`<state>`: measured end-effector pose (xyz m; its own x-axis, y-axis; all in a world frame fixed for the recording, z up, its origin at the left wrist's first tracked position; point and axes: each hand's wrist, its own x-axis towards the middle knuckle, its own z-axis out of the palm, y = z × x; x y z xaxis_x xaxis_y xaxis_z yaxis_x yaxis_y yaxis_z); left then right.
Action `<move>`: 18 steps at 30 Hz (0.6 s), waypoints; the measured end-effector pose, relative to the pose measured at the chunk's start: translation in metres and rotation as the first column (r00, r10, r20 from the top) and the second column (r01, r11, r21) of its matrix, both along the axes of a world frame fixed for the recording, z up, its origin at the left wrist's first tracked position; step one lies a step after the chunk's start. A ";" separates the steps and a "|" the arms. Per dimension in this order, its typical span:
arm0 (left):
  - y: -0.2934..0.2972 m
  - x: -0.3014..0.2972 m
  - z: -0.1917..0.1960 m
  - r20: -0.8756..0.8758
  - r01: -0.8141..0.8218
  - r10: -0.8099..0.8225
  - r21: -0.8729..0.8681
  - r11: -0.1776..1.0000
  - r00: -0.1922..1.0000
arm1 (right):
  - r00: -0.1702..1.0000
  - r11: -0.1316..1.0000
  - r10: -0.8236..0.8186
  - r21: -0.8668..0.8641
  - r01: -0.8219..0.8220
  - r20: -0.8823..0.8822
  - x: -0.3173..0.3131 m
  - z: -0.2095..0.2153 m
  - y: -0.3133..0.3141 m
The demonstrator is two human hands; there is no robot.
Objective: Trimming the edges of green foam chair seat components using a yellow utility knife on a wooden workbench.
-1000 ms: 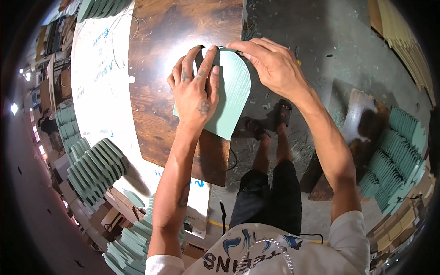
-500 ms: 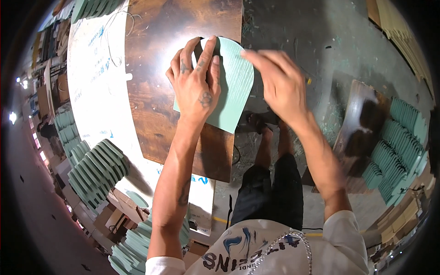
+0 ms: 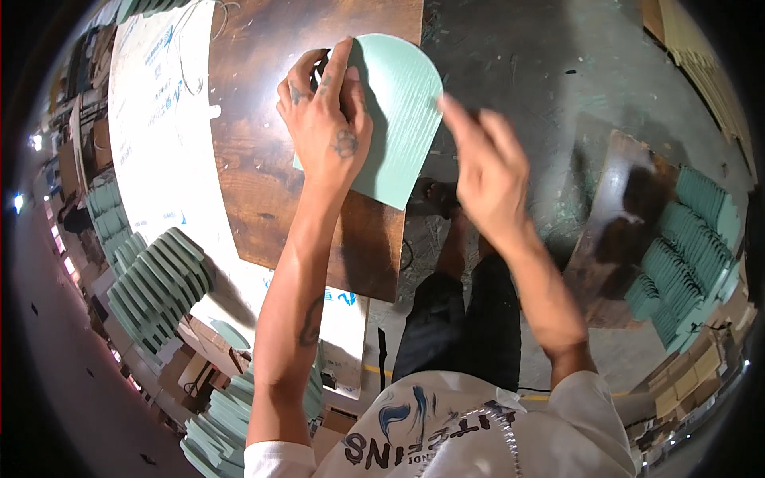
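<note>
A pale green arch-topped panel (image 3: 402, 103) with a fine ribbed surface lies on a dark brown wooden board. My left hand (image 3: 327, 119) bears down on its left side, the index finger stretched toward the top and the other fingers curled over the left edge. A small dark patch shows by those fingers; what it is, I cannot make out. At the panel's curved right edge is my right hand (image 3: 490, 167), fingers bent and pressed together, blurred by motion. Its fingertips meet the edge, and anything they pinch is hidden.
The brown board (image 3: 263, 183) rests on a white printed sheet (image 3: 151, 119). Stacks of green panels (image 3: 159, 287) stand at the left, with more panels (image 3: 215, 422) below. Across the floor at the right, further stacks (image 3: 689, 247) stand beside another brown board (image 3: 613, 207).
My right hand has slid a little down along the panel's right edge. The whole bench scene, panel and left hand included, sits slightly higher and further left in view.
</note>
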<state>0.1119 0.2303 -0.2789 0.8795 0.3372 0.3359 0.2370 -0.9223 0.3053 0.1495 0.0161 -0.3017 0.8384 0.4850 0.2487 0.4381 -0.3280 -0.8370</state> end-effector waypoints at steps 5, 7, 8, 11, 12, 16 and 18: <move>-0.001 -0.003 -0.003 0.037 -0.057 0.056 0.041 0.998 0.998 | 0.973 0.995 0.099 -0.022 -0.096 0.207 0.000 -0.002 0.010; 0.000 -0.003 -0.002 0.038 -0.060 0.059 0.041 0.997 0.998 | 0.971 0.987 0.158 -0.037 -0.154 0.182 -0.042 -0.001 -0.004; 0.000 -0.002 -0.001 0.027 -0.035 0.033 0.053 0.998 0.999 | 0.975 0.984 0.177 -0.033 -0.174 0.131 -0.062 0.002 -0.009; 0.003 -0.003 -0.003 0.103 -0.061 0.057 0.040 0.997 0.993 | 0.938 0.951 0.306 -0.015 -0.308 0.160 -0.073 0.005 -0.017; -0.001 -0.001 -0.003 0.129 -0.063 0.057 0.043 0.997 0.990 | 0.955 0.966 0.249 0.024 -0.256 0.159 -0.064 -0.002 -0.015; -0.016 0.005 0.016 0.037 -0.199 0.201 -0.054 0.978 0.979 | 0.978 0.998 0.067 -0.003 -0.068 0.195 -0.016 -0.002 0.003; -0.011 0.002 0.009 0.054 -0.221 0.223 -0.035 0.975 0.973 | 0.956 0.975 0.217 -0.083 -0.204 0.198 -0.046 0.000 -0.001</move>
<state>0.1137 0.2198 -0.2696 0.7610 0.5322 0.3711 0.4161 -0.8392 0.3502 0.1032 0.0151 -0.3018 0.6496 0.6649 0.3686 0.6626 -0.2575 -0.7033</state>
